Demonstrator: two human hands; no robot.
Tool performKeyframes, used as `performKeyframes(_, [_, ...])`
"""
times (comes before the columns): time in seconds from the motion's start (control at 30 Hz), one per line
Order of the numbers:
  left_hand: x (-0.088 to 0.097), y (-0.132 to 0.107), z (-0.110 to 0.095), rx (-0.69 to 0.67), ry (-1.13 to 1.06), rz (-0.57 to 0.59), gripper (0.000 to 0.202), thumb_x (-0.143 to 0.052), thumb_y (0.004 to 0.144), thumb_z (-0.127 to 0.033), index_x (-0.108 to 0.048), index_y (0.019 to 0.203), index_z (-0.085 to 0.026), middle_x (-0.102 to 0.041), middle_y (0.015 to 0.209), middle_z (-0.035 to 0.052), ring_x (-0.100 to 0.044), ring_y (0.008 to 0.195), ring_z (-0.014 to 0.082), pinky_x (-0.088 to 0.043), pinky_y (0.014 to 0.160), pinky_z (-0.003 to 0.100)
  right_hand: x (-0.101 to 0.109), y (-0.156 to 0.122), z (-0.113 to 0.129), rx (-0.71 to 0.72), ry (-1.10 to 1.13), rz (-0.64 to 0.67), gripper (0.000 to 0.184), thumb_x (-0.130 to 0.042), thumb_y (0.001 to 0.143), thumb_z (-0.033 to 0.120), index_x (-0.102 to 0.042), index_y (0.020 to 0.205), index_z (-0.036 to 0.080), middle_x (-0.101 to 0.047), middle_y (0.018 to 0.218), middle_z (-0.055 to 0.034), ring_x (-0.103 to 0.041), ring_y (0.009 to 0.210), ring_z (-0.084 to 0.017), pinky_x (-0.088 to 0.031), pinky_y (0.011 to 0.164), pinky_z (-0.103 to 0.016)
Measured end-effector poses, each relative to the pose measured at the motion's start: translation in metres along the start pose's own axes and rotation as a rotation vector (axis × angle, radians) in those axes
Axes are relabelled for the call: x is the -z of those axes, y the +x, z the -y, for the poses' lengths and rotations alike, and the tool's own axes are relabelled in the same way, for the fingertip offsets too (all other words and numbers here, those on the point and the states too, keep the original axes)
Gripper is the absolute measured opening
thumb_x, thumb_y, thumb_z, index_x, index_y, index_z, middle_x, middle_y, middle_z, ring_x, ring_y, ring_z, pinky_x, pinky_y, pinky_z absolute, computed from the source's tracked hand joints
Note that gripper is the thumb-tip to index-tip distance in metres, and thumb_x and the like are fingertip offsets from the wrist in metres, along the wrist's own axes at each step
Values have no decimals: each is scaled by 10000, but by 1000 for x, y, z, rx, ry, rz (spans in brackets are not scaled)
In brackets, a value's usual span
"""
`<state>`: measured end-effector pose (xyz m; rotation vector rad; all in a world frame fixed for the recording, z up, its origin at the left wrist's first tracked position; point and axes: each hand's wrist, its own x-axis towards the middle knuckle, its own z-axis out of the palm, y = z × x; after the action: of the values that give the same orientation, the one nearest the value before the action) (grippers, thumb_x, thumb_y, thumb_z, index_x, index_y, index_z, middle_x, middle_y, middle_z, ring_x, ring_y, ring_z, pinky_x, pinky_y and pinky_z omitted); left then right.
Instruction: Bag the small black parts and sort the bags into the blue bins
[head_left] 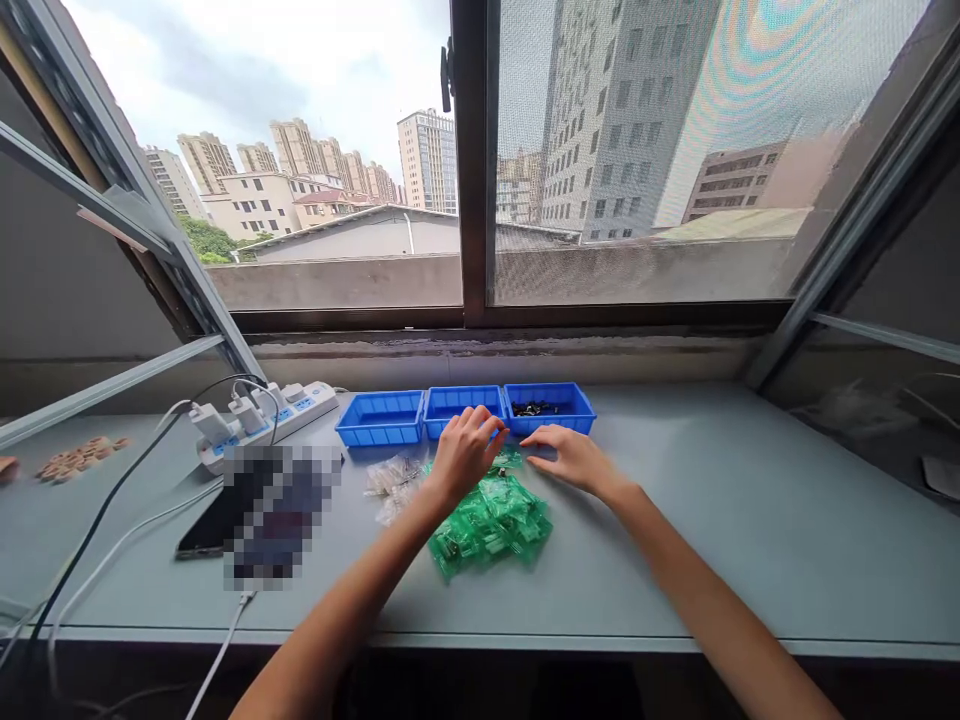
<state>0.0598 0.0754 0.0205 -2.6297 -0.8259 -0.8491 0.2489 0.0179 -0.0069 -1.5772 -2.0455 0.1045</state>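
My left hand (469, 452) is over the top of a pile of green plastic bags (491, 525), its fingers bent and drawn together. What its fingertips grip, if anything, is hidden. A small green bag (510, 458) with a dark piece at its lower edge lies just under those fingertips. To the right, my right hand (574, 460) points inward with thumb and forefinger apart and nothing visible between them. Small clear plastic bags (394, 480) lie left of the green pile.
Behind my hands stand three blue bins in a row: left (380, 418), middle (463, 400) and right (581, 415), the right one holding small dark parts (534, 408). A power strip (319, 400), two phones with cables, and wooden-looking rings (82, 460) occupy the table's left side.
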Motion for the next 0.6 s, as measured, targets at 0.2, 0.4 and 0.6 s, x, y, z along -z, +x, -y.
performKeyframes(0.2, [6, 8, 2, -158, 40, 88, 121, -642, 807, -299, -648, 749, -194, -589, 864, 31, -524, 809, 171, -371, 649, 277, 1, -2, 5, 3, -16, 14, 172, -599, 760, 192, -718, 878, 231, -724, 922, -32, -662, 873, -208, -511, 742, -296])
performKeyframes(0.4, [-2, -3, 4, -261, 45, 173, 349, -490, 895, -395, -618, 674, -157, -576, 817, 44, -531, 745, 155, -375, 630, 274, -1, -2, 13, -16, 1, 39, 88, -607, 774, 246, -691, 757, 229, -688, 733, -5, -634, 699, -174, -480, 644, -276])
performKeyframes(0.6, [-5, -17, 10, -257, 37, 297, 195, -551, 870, -311, -632, 767, -166, -576, 829, 33, -548, 749, 153, -393, 630, 273, -9, -2, 18, 87, 59, -11, 175, -506, 817, 177, -668, 827, 241, -682, 834, -8, -628, 725, -154, -482, 657, -270])
